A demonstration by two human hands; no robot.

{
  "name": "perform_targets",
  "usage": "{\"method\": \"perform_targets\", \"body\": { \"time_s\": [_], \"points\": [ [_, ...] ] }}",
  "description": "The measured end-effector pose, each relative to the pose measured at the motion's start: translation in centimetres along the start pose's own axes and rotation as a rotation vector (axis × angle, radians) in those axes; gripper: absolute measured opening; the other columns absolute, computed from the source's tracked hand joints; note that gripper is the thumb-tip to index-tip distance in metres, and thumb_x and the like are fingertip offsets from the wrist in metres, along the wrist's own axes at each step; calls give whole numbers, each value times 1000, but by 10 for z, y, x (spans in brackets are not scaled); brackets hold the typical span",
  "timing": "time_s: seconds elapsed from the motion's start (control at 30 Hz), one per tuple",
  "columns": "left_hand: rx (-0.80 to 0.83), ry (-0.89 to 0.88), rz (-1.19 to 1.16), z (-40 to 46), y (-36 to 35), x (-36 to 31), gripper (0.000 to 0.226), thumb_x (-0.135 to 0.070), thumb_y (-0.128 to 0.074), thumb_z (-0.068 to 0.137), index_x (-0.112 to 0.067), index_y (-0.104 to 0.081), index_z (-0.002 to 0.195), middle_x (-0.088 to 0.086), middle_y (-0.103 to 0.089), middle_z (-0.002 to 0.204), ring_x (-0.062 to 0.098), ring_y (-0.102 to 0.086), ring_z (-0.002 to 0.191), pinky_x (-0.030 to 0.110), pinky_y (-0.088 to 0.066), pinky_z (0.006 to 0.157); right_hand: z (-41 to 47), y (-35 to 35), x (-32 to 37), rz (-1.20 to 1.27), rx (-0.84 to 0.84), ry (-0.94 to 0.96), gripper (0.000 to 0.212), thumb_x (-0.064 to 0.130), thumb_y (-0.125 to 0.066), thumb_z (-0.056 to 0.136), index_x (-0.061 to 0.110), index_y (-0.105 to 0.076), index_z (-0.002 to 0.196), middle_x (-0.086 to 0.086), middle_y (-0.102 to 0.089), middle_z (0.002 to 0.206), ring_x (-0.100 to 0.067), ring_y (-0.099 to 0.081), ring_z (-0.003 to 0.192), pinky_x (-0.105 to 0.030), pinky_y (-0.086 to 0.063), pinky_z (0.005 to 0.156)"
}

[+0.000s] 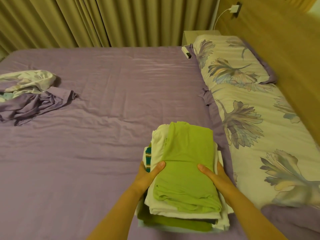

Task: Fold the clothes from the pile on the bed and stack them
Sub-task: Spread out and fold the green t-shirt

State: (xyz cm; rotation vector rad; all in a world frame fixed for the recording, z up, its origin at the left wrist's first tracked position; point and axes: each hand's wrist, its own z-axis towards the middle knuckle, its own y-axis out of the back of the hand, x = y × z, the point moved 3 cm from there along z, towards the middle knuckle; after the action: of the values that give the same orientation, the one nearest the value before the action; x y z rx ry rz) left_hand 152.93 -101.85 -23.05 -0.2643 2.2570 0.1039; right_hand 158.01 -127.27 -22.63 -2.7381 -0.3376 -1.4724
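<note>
Left hand (147,177) and right hand (217,177) clasp the folded stack (183,172) at both sides, thumbs on top, other fingers hidden; likely squaring it on the bed (103,101).

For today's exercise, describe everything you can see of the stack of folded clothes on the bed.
The stack of folded clothes sits on the purple bed sheet beside the floral pillows. A light green garment lies on top, over white pieces, a darker green one and a teal striped item peeking out at the left. The fabric looks soft. The left hand and right hand grip its sides, thumbs on top.
</note>
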Motion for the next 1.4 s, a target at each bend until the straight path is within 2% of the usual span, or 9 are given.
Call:
{"method": "perform_targets", "body": {
  "time_s": [0.1,0.27,0.33,0.43,0.6,0.8,1.03,1.2,1.4],
  "points": [
    [23,-30,-1,-42,1,-13,112,-68,-77,42,-25,-34,136,-4,-58,120,14,-61,102,26,-52,72,-39,4,18,-16,-5,5,112,64,-74,54,38,-18,148,8,-42,139,-14,-49,112,-30,-41,92],
    [96,-67,48,-119,-3,-31,116,-67,-78,43,-22,-33,139,2,-56,130,22,-60,111,43,-52,93,-120,15,37,-16,-12,22,114,65,-76,53,31,-23,148,2,-42,144,-19,-50,122,-41,-42,104],
    [142,-83,53,-150,-10,-33,114,-64,-79,44,-19,-35,139,4,-57,129,22,-61,110,41,-55,88,-157,24,39,-6,-36,32,109,62,-75,54,29,-26,147,1,-45,143,-19,-52,120,-38,-43,102],
    [184,-102,94,-194,-26,-28,110,-65,-79,44,-18,-39,135,3,-60,124,19,-63,105,25,-55,66,-210,40,31,10,-76,38,111,62,-75,54,27,-27,147,-1,-45,143,-21,-51,122,-42,-42,104],
    [306,-126,171,-250,-69,-1,98,-69,-77,51,-23,-44,131,1,-61,123,17,-63,104,28,-54,73,-290,86,-3,27,-160,17,122,69,-77,49,30,-20,149,0,-40,147,-22,-47,127,-46,-39,107],
    [385,-109,222,-298,-143,53,80,-62,-75,61,-23,-48,125,1,-63,119,14,-63,99,23,-52,68,-361,155,-69,81,-226,-56,124,71,-79,49,33,-17,149,0,-38,149,-24,-46,128,-48,-39,106],
    [381,-10,210,-319,-231,140,87,-58,-73,63,-23,-39,134,1,-58,127,16,-60,107,24,-51,73,-386,243,-145,56,-255,-122,118,68,-77,52,34,-18,149,3,-39,147,-20,-50,122,-39,-44,101],
    [342,59,214,-315,-276,199,99,-58,-75,59,-25,-28,140,0,-51,134,18,-55,114,30,-48,84,-386,287,-196,67,-237,-142,114,66,-75,52,43,-16,146,9,-43,135,-8,-52,101,-26,-45,81],
    [334,126,256,-286,-301,248,116,-67,-80,51,-31,-19,144,-8,-50,125,14,-55,107,27,-48,80,-357,309,-261,110,-206,-191,109,61,-79,55,43,-20,145,7,-44,142,-15,-54,114,-36,-48,93]
  ]
}}
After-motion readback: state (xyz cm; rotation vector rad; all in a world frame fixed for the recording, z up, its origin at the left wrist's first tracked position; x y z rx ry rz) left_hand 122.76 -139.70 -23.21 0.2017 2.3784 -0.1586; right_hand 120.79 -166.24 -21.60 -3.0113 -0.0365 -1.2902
